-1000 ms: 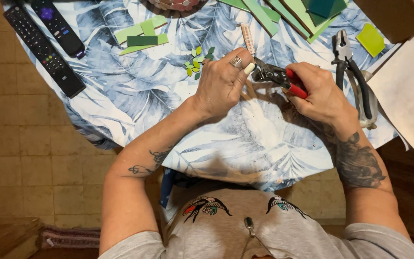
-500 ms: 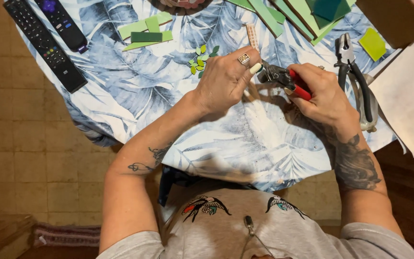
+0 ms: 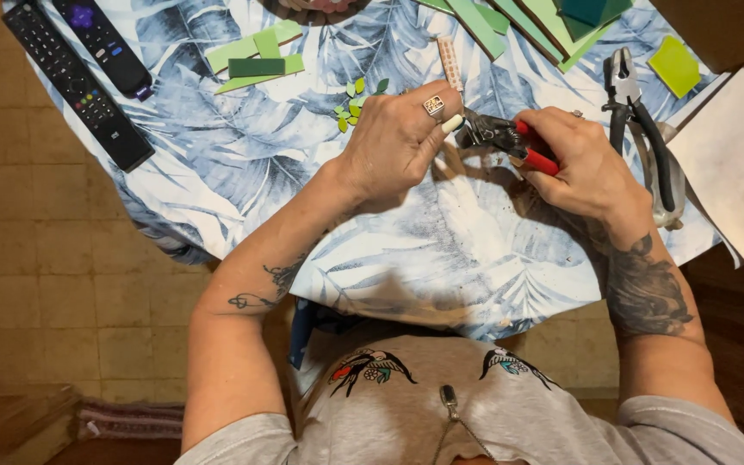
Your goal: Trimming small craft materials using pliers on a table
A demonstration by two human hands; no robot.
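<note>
My right hand (image 3: pixel 583 168) grips red-handled nippers (image 3: pixel 510 139) over a table covered with a blue leaf-print cloth (image 3: pixel 441 250). The tool's jaws point left toward my left hand (image 3: pixel 398 142), whose fingers are pinched together right at the jaws. Whatever small piece they pinch is hidden by the fingertips. A ring sits on one left finger. Just left of that hand lies a cluster of small light green cut pieces (image 3: pixel 356 99).
Two black remote controls (image 3: pixel 79 73) lie at the far left. Green strips (image 3: pixel 256 56) rest behind the hands, more green sheets (image 3: pixel 553 21) at the top right. Black-handled pliers (image 3: pixel 643 129) and white paper (image 3: pixel 738 159) are on the right. A pale perforated strip (image 3: pixel 449 62) lies near the nippers.
Both hands stay together at the nippers with only slight shifts. The view has drifted a little, so the table items sit slightly lower in the picture.
</note>
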